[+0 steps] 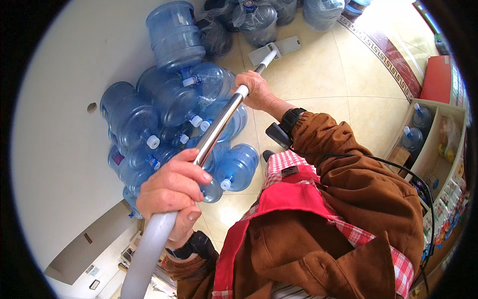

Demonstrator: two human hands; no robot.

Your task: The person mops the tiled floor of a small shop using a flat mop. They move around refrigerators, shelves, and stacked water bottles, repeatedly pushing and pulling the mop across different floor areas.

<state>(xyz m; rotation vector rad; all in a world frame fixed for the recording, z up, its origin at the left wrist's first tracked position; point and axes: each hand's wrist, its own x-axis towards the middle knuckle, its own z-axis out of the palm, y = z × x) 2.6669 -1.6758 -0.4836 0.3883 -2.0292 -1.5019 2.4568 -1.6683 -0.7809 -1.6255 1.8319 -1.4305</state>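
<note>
A long-handled flat mop runs from the lower left up towards the floor ahead, its handle part polished metal, part white. My left hand is closed around the handle near its thick pale grip. Farther along, my right hand holds the handle by a white collar. The mop's flat, pale rectangular head lies on the tiles, close to a plastic-wrapped water bottle. Left of the handle, large blue water-cooler bottles are piled on their sides, several with white caps.
More wrapped bottles stand at the top. A pale wall borders the pile at left. At right is an open shelf unit with bottles and a red box. A black cable hangs along my right sleeve.
</note>
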